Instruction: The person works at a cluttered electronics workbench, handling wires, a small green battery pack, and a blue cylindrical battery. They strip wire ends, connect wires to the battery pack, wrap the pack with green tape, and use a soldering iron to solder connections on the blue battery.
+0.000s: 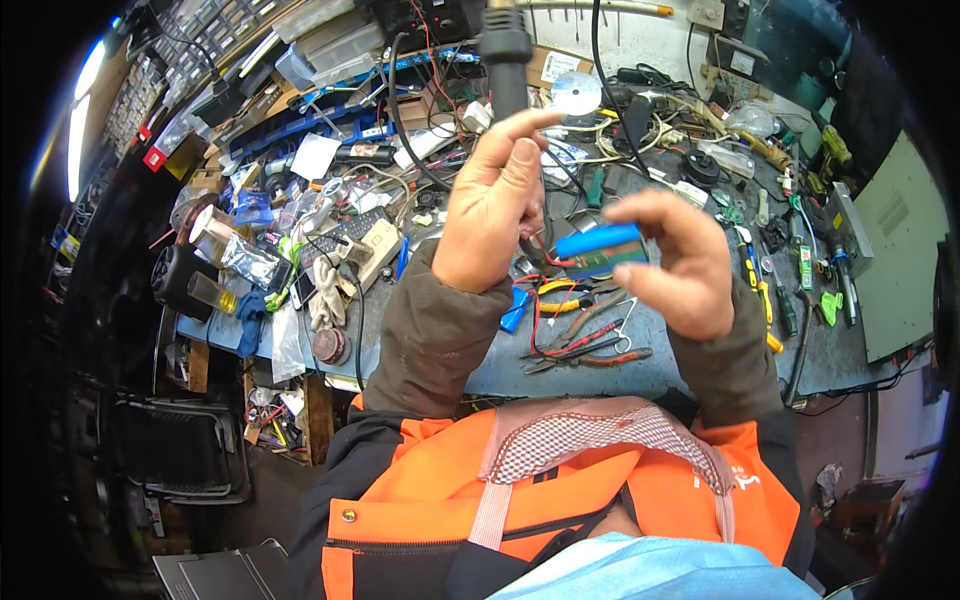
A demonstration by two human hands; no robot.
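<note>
A blue-wrapped battery pack [598, 247] with a greenish circuit board on its near side is held above the bench. My right hand [682, 262] grips its right end, thumb on the near edge and fingers curved over the far side. A red wire [545, 250] runs from the pack's left end toward my left hand [497, 192]. The fingers of that hand are closed, with thumb and index pointing up; what they pinch is hidden. Beneath lie pliers with yellow handles [565, 303], several red-handled tools [590, 345] and another small blue pack [514, 310].
A black cylinder [508, 62] hangs just beyond my left hand. Cables, a disc [577, 94] and boxes clutter the back. Left on the bench are gloves [327, 293] and a round tin [331, 346]; at right, screwdrivers [786, 312] and a pale panel [905, 250].
</note>
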